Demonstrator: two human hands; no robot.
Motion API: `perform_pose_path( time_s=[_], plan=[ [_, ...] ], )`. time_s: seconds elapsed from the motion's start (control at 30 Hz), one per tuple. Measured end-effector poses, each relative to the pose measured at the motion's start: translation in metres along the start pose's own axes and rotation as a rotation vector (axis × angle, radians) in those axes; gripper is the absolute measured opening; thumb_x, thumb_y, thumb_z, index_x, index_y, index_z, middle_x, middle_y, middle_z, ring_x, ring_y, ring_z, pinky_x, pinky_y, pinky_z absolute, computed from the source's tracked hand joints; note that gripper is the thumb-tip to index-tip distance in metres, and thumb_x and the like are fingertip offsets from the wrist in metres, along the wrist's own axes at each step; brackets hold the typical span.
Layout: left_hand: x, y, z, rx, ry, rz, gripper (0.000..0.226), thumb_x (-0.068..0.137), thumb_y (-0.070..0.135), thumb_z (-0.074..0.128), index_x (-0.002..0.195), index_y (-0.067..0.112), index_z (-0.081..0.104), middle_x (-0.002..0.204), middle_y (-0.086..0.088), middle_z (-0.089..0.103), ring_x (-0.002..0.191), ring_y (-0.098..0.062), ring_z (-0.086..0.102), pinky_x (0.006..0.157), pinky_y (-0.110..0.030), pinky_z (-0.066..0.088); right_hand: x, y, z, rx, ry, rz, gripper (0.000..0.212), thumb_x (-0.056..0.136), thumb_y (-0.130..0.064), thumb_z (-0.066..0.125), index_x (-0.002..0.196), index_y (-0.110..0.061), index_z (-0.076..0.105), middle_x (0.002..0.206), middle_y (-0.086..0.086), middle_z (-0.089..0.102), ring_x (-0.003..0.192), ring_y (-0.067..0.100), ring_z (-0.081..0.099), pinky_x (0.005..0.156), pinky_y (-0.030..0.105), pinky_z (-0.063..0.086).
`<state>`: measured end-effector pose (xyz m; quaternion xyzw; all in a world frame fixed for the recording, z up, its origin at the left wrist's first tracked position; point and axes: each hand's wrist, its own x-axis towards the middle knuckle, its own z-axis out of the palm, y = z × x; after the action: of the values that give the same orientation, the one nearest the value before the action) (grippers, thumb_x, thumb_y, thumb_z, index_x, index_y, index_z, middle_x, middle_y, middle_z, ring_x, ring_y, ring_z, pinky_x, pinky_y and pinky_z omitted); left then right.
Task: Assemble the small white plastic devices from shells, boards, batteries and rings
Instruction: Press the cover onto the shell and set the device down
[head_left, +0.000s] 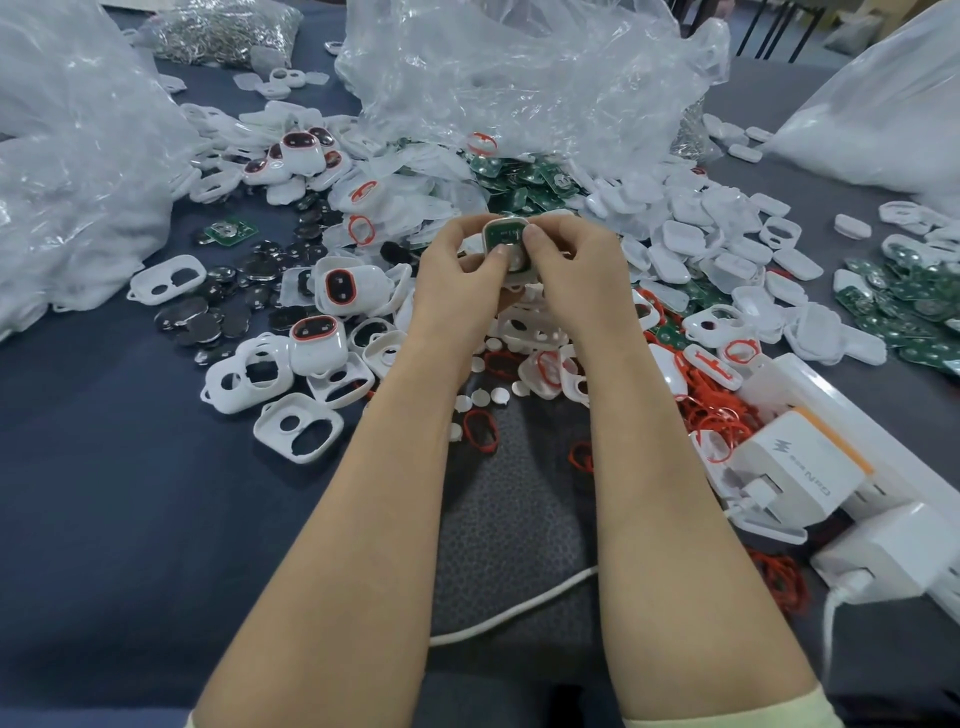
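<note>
Board (503, 232) pinched into shell (486, 240) by fingertips (531, 236) of left hand (457, 270) and right hand (576, 265); few finished devices (317, 343) left of them, heaps of loose parts (691, 218) beyond.

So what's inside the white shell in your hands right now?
A green board sits in the white shell. The left hand and right hand grip the shell, thumbs covering the board's lower part. Anything beneath the board is hidden.

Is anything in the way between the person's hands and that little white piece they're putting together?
Nothing visible. Both the left hand and the right hand grip the white shell, thumbs on the green board inside it.
</note>
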<state>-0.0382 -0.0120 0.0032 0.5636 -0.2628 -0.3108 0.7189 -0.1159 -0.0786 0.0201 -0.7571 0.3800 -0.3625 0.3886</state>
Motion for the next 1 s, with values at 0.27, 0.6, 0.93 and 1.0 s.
perform_pose_path(
  time_s=[0.27, 0.6, 0.93, 1.0],
  plan=[
    [-0.0025, 0.0036, 0.0003, -0.090, 0.016, -0.073, 0.016, 0.099, 0.008, 0.047, 0.107, 0.014, 0.060, 0.090, -0.008, 0.068, 0.076, -0.015, 0.069, 0.070, -0.027, 0.059, 0.0002, 0.0012, -0.0023, 0.034, -0.019, 0.023, 0.024, 0.094, -0.016, 0.057, 0.115, -0.008, 0.068, 0.106, 0.004, 0.070, 0.099, 0.013, 0.064, 0.092, 0.031, 0.052],
    [-0.0009, 0.0035, -0.0003, -0.098, 0.031, -0.079, 0.017, 0.098, 0.004, 0.049, 0.100, 0.017, 0.059, 0.089, -0.007, 0.068, 0.068, -0.012, 0.070, 0.062, -0.023, 0.056, 0.0014, 0.0035, -0.0032, 0.143, -0.022, 0.076, 0.022, 0.096, -0.015, 0.054, 0.110, -0.011, 0.070, 0.093, 0.000, 0.070, 0.076, 0.004, 0.060, 0.068, 0.017, 0.048],
    [-0.0006, 0.0033, -0.0004, -0.066, 0.051, -0.075, 0.015, 0.098, 0.007, 0.051, 0.108, 0.015, 0.059, 0.089, -0.006, 0.068, 0.073, -0.012, 0.069, 0.063, -0.022, 0.056, -0.0008, 0.0030, -0.0024, 0.118, -0.050, 0.049, 0.018, 0.092, -0.018, 0.061, 0.107, -0.011, 0.068, 0.098, 0.002, 0.071, 0.090, 0.011, 0.066, 0.081, 0.024, 0.053],
    [-0.0021, 0.0028, -0.0010, -0.041, 0.028, -0.042, 0.016, 0.095, 0.004, 0.054, 0.101, 0.018, 0.059, 0.080, -0.002, 0.070, 0.069, -0.009, 0.070, 0.063, -0.022, 0.056, -0.0014, 0.0024, -0.0018, 0.098, -0.053, 0.033, 0.015, 0.091, -0.014, 0.062, 0.105, -0.011, 0.067, 0.099, 0.004, 0.069, 0.094, 0.015, 0.065, 0.085, 0.028, 0.054]
  ],
)
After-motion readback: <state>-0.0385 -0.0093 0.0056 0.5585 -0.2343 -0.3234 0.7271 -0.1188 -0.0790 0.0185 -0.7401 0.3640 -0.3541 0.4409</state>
